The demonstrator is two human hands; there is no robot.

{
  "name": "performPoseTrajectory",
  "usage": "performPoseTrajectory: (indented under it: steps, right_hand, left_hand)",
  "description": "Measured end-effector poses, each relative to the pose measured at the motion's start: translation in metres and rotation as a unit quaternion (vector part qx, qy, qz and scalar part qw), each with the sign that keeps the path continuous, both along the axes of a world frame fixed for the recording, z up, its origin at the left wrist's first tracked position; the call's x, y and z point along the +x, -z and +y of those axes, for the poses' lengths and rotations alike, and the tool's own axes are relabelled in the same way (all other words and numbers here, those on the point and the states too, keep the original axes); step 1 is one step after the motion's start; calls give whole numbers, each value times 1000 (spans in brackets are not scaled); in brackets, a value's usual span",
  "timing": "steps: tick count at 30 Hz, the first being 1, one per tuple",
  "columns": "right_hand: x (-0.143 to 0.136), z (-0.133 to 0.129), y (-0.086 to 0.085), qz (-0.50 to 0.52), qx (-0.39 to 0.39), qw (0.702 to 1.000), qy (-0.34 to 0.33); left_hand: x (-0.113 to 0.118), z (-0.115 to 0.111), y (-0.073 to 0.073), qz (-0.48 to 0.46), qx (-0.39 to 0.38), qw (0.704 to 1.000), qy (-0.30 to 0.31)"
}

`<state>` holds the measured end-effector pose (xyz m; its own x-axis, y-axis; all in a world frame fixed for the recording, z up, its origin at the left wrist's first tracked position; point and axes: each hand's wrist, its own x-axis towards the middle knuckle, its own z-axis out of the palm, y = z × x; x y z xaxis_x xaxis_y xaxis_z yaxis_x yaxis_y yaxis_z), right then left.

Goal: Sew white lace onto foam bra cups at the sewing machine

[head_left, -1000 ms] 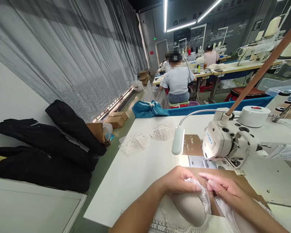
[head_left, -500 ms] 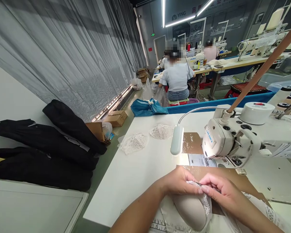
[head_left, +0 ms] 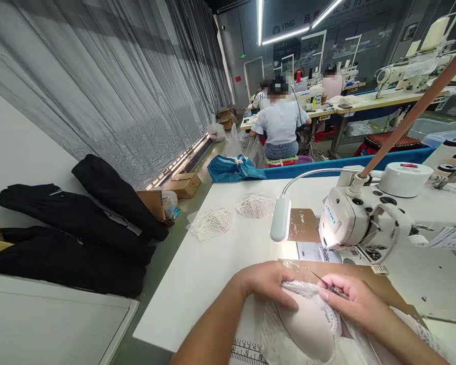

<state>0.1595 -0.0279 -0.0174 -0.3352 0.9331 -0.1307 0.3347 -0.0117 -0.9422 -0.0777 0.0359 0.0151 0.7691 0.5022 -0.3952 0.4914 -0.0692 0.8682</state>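
Hands (head_left: 307,291) grip lace-edged cup (head_left: 307,322) and pointed tool (head_left: 330,286), sewing machine (head_left: 344,218) just beyond, lace pieces (head_left: 213,223) leftward

Single head-worn view, facing forward and down, hands close below, room beyond.

"JUKI" marks the sewing machine (head_left: 340,218); "YING" stands on the far wall (head_left: 266,61).
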Motion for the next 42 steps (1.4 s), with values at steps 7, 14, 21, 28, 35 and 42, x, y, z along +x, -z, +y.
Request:
performPoseTrajectory:
  steps: [7,14,21,28,35,42]
  right_hand:
    - [0,-4,1,18,-25,997,-65]
    - [1,-2,0,2,-1,999,-47]
    - [8,-2,-6,20,-24,999,-33]
    - [13,-1,-7,48,-55,996,-57]
    - [5,0,-6,10,-13,997,-81]
    - [8,0,-3,26,-20,999,-40]
  left_hand:
    - [-8,-1,-10,-52,112,989,-76]
    - [25,-14,6,-77,94,988,-98]
    - [26,-14,9,-140,-62,981,-118]
    - [26,-14,8,-119,-71,982,-127]
    - [27,-15,6,-93,-60,988,-107]
    - [27,-14,4,-91,-68,987,-114]
